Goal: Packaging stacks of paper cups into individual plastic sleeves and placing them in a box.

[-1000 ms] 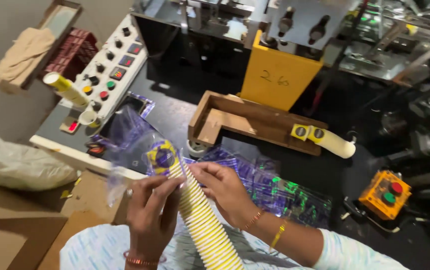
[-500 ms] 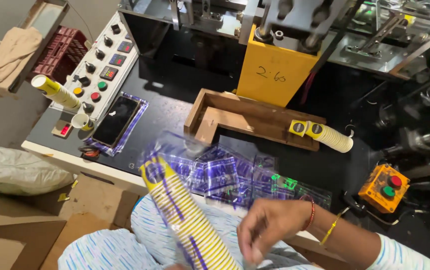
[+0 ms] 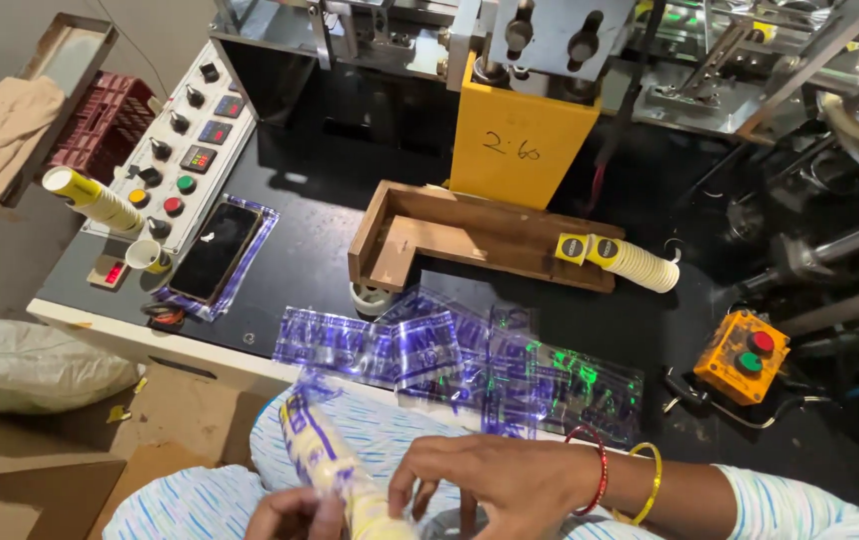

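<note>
Right hand (image 3: 495, 475): lower centre of the frame, I see it palm down with fingers bent, fingertips touching the sleeve of cups; red and yellow bangles sit at its wrist.
Left hand (image 3: 295, 515): bottom edge, left of centre, mostly cut off; its fingers are curled around the lower end of the same sleeve.
Sleeve of cups (image 3: 325, 460): a long stack of pale yellow paper cups wrapped in clear film with blue-violet print, lying slanted across my lap from lower centre up toward the left.
Flat wrappers (image 3: 450, 365): loose clear bags with blue-violet and green print, spread on the dark table edge just above the hands.
Wooden tray (image 3: 470, 240): brown open-sided frame at centre, on the dark table.
Nested cups (image 3: 620, 260): short row lying on its side at the tray's right end, yellow bands with dark round marks.
Yellow panel (image 3: 520, 145): upright block behind the tray, upper centre, with handwritten marks.
Control panel (image 3: 185, 150): pale sloped board, upper left, with black knobs and red, green and yellow buttons.
Button box (image 3: 740, 355): orange box, right, with one red and one green button.
</note>
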